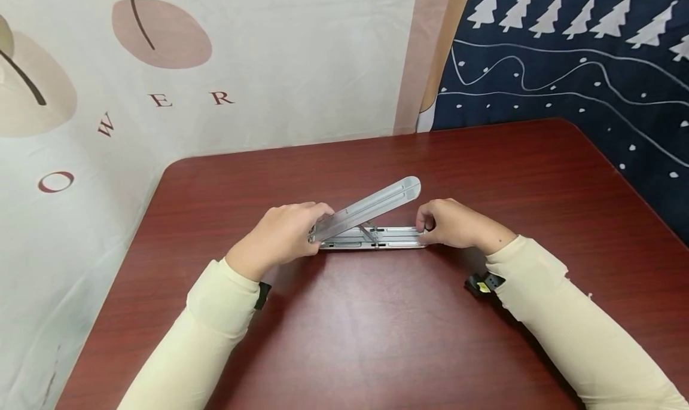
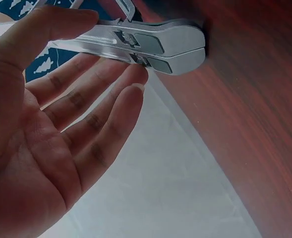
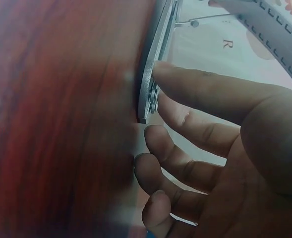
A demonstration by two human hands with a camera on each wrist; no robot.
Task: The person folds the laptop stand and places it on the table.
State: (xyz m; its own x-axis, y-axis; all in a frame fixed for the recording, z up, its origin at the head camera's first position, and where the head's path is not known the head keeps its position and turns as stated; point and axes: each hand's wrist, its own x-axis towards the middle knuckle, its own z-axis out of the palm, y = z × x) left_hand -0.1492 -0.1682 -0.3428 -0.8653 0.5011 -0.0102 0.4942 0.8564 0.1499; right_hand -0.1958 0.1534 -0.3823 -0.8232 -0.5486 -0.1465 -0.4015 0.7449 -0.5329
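A silver folding laptop stand [image 1: 377, 204] lies across the table in the head view, folded narrow. Its upper arm slants up to the right from the left end, with a thin strut joining it to the flat base [image 1: 401, 238]. My left hand [image 1: 285, 233] holds the left end, thumb on one side and fingertips on the other; the rounded end [image 2: 183, 47] shows past them in the left wrist view. At the base's right end, my right hand [image 1: 454, 223] pinches the tip [image 3: 146, 91] between thumb and index finger. The other right fingers curl loosely beside it.
The stand rests on a reddish-brown wooden table [image 1: 366, 338] with rounded far corners. Behind it hang a pale printed cloth [image 1: 301, 57] and a dark blue cloth [image 1: 538, 75] with white trees. Dark wrist-worn devices show beneath both sleeves.
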